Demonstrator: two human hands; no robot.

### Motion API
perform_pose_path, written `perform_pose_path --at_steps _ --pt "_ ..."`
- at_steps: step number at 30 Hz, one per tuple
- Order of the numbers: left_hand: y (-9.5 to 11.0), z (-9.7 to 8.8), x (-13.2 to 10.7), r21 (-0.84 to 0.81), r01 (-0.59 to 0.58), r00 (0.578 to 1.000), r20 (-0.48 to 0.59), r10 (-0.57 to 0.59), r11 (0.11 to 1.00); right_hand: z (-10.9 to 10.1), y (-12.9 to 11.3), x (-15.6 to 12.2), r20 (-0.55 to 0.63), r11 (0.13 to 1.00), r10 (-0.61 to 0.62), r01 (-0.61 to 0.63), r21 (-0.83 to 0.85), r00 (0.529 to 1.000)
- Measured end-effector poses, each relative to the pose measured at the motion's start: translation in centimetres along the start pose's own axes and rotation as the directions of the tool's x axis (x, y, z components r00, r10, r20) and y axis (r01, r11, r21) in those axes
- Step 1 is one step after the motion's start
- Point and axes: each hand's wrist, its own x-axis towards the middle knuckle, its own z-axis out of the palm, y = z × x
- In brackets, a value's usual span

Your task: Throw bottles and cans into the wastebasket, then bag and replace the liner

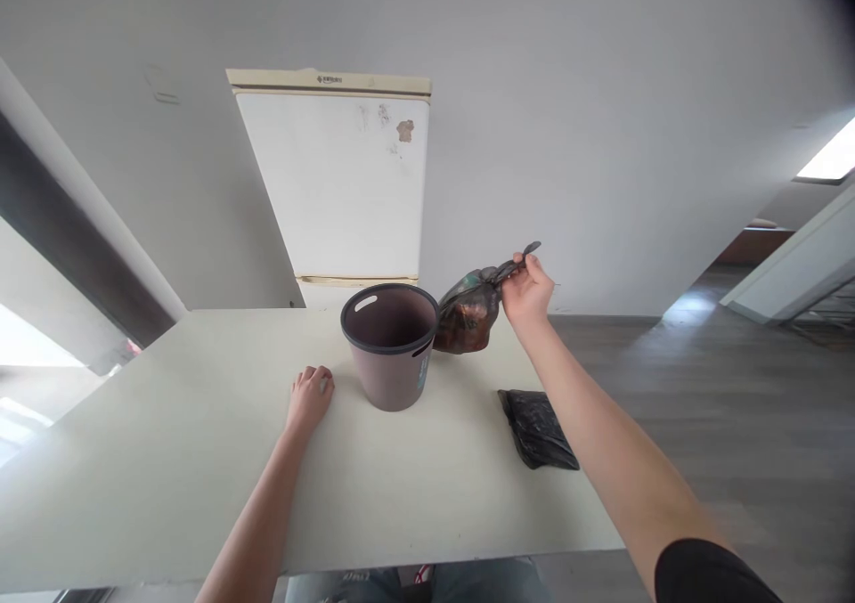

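My right hand is closed round the twisted neck of a filled black garbage bag, with a loose end sticking out above the fingers. The bag's thin film shows reddish-brown and green contents; its lower part is beside the trash can, partly hidden behind it. Upright on the table stands the mauve-brown plastic trash can, with a dark rim and handle slots; no contents show in the visible part of its inside. My left hand rests on the tabletop left of the can, apart from it, fingers curled in and holding nothing.
A folded black plastic bag lies on the pale table near its right edge, below my right forearm. Behind the table stands a white refrigerator against a grey wall. Wood-look flooring stretches to the right.
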Motion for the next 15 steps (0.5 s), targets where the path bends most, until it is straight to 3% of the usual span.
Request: perform_pose_path --at_steps 6,11,15 --pt "-0.6 0.3 0.1 -0.028 -0.014 1.0 -0.002 0.014 1.0 -3.3 1.3 0.3 -0.04 0.99 0.06 -0.054 0.129 0.997" --pt "-0.7 0.5 0.1 -0.05 -0.015 1.0 -0.011 0.015 0.999 -6.9 0.2 1.1 0.026 0.982 0.08 -0.083 0.169 0.996" --pt "-0.9 0.6 0.1 -0.06 -0.011 1.0 -0.008 0.011 0.998 -10.4 -1.1 1.6 -0.018 0.986 0.057 -0.053 0.156 0.998"
